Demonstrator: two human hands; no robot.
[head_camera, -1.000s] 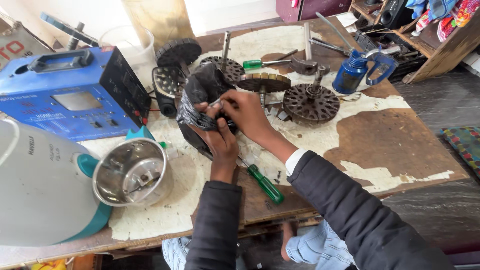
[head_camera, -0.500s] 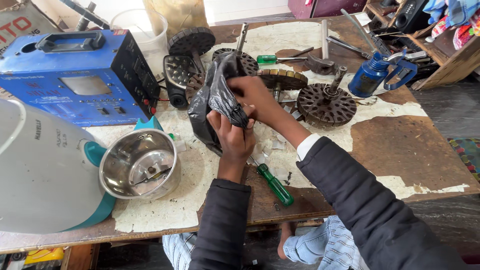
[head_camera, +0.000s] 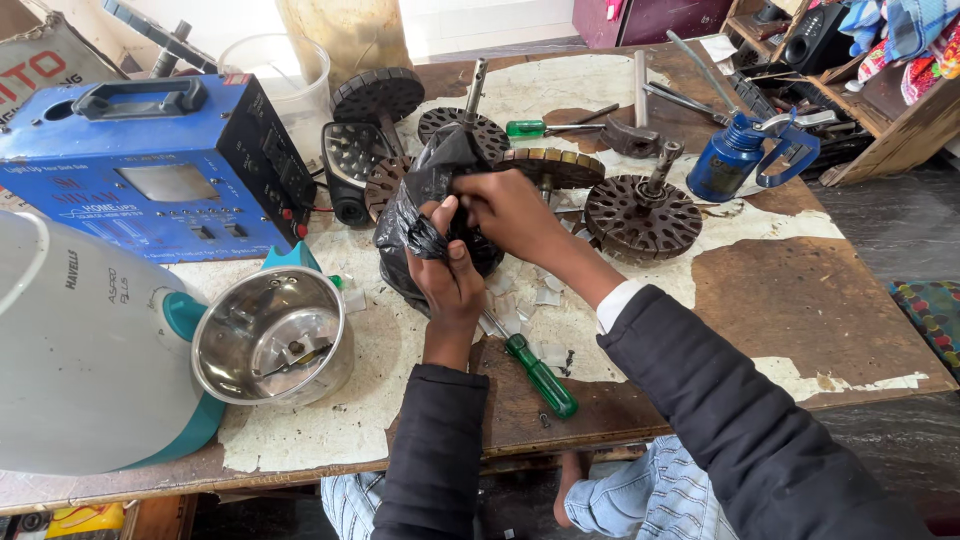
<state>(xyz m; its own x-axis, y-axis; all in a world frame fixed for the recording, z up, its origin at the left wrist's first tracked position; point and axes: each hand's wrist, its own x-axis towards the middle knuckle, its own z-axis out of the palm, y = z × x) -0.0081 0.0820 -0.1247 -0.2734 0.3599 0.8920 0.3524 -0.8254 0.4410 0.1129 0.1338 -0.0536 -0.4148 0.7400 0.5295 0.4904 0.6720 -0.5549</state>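
Observation:
A black plastic bag (head_camera: 420, 200) wrapped around a bulky round part stands in the middle of the worn wooden table (head_camera: 800, 300). My left hand (head_camera: 447, 270) grips a bunched fold of the bag at its lower front. My right hand (head_camera: 510, 210) pinches the bag's edge on the right side, just above the left hand. A green-handled screwdriver (head_camera: 535, 372) lies on the table just below both wrists.
A blue metal box with a handle (head_camera: 150, 165) sits at the left, a steel mixer jar (head_camera: 272, 335) on a white and teal base (head_camera: 80, 360) near the front left. Dark round slotted motor cores (head_camera: 642, 212) and a blue oil can (head_camera: 730, 160) lie behind.
Both hands have stayed on the black bag, shifting their grip on its folds. The camera has moved closer and slightly down.

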